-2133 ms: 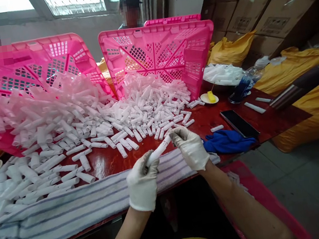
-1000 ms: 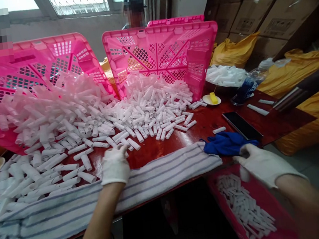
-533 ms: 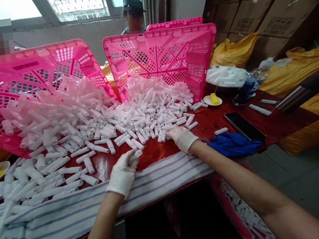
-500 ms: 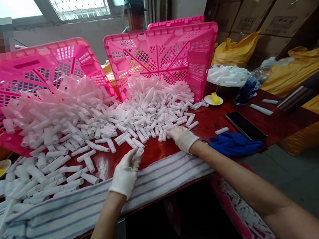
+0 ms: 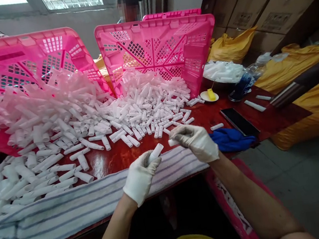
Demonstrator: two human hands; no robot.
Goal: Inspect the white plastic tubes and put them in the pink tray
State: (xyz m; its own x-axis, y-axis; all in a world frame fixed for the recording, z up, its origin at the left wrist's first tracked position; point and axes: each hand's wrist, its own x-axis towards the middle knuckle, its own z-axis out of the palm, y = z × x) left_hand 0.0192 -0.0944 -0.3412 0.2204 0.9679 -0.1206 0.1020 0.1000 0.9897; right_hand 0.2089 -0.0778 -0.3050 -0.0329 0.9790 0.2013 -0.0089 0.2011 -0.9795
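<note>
My left hand [image 5: 141, 174], in a white glove, grips a short white tube [image 5: 156, 154] that points up and to the right. Just right of it, my gloved right hand [image 5: 196, 140] pinches another small white tube [image 5: 173, 142] between thumb and fingers. Both hands are above the front edge of the table, over a white towel [image 5: 98, 194] with grey-blue stripes. Beyond them spreads a big heap of white tubes [image 5: 146, 105]. Longer loose tubes [image 5: 34, 175] lie at the left.
Two tipped pink crates [image 5: 194, 48] back the heap. To the right are a phone [image 5: 239, 121], a blue cloth [image 5: 232, 139], a saucer with a yellow sponge [image 5: 211, 94], and a bowl of tubes [image 5: 225, 72]. Cartons and yellow sacks stand farther right. Two people are behind the crates.
My right hand has drawn back from the heap with a small tube in its fingers. My left hand has moved right, its tube now showing more. The view has shifted slightly.
</note>
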